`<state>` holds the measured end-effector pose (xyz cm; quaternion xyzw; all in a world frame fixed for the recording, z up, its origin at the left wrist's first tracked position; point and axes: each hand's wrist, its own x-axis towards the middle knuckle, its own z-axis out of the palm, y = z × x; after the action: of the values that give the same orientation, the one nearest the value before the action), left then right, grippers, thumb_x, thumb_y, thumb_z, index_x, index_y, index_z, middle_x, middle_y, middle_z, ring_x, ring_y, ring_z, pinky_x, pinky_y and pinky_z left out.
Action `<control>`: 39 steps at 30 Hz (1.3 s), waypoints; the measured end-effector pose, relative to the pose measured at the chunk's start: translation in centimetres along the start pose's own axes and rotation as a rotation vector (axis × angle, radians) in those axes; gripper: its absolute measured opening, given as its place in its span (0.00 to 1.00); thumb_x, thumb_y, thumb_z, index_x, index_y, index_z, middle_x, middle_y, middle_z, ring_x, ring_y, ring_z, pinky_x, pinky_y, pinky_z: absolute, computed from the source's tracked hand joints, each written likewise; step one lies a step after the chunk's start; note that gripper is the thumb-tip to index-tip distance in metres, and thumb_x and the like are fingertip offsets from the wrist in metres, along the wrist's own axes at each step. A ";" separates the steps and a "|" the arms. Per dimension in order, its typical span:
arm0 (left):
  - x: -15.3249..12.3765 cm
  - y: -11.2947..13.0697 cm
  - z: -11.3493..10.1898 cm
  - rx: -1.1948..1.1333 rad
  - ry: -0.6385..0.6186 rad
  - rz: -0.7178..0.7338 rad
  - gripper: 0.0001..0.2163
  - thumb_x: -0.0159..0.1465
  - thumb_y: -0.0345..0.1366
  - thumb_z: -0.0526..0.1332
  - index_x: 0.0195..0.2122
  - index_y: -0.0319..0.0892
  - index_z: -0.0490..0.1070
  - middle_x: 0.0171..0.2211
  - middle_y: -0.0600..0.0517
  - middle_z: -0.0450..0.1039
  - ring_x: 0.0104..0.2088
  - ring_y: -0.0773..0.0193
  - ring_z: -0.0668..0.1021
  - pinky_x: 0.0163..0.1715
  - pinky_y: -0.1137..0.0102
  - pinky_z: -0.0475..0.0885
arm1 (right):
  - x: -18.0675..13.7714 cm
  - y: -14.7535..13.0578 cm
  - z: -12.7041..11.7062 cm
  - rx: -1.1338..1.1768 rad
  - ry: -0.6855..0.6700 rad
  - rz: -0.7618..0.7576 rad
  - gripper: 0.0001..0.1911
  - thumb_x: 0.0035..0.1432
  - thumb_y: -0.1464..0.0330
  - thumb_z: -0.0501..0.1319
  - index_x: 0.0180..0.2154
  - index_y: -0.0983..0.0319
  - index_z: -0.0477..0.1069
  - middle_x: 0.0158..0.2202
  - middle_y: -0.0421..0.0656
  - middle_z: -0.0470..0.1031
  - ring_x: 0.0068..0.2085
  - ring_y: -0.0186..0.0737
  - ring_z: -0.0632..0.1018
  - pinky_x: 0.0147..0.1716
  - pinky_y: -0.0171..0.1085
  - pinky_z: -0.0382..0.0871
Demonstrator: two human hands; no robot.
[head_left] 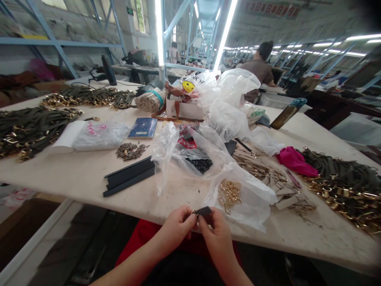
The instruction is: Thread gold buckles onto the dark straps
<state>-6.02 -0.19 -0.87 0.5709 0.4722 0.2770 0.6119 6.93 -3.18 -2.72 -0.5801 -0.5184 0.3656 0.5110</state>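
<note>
At the table's front edge, my left hand and my right hand meet fingertip to fingertip. A short dark strap is pinched in the fingers of my right hand. At the strap's left end, my left hand pinches a small gold metal fitting, mostly hidden by the fingers, so its exact kind is unclear. Just beyond my right hand, a pile of gold metal hooks lies on a clear plastic bag. Long dark strips lie on the table farther left.
An open plastic bag holds small black pieces. Piles of dark straps with gold hardware lie at left and right. Beige straps, a blue booklet and seed-like bits lie between. A person sits beyond.
</note>
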 end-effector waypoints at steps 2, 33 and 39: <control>-0.4 0.3 0.1 0.083 0.036 0.021 0.11 0.57 0.44 0.53 0.26 0.41 0.62 0.17 0.58 0.61 0.17 0.70 0.64 0.17 0.76 0.58 | -0.1 0.1 -0.4 -0.118 0.021 -0.090 0.04 0.51 0.65 0.59 0.28 0.59 0.68 0.28 0.42 0.71 0.32 0.41 0.71 0.33 0.38 0.64; 2.9 -1.9 -3.3 0.030 0.057 -0.002 0.16 0.56 0.48 0.51 0.31 0.39 0.62 0.17 0.59 0.61 0.15 0.72 0.61 0.16 0.76 0.57 | 17.2 1.0 -0.7 -0.666 -0.069 -0.151 0.06 0.50 0.76 0.56 0.26 0.62 0.70 0.34 0.46 0.70 0.37 0.42 0.72 0.39 0.39 0.61; 3.6 0.9 -3.2 0.065 0.178 0.076 0.15 0.56 0.47 0.51 0.30 0.39 0.63 0.17 0.58 0.61 0.16 0.71 0.64 0.17 0.75 0.59 | 11.8 -0.8 -1.9 -0.276 -0.121 -0.063 0.12 0.56 0.60 0.53 0.33 0.63 0.67 0.27 0.43 0.72 0.29 0.39 0.73 0.31 0.38 0.68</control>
<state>-7.21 4.55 -0.61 0.5810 0.5114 0.3340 0.5379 10.85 7.88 -0.31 -0.6053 -0.6115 0.3090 0.4053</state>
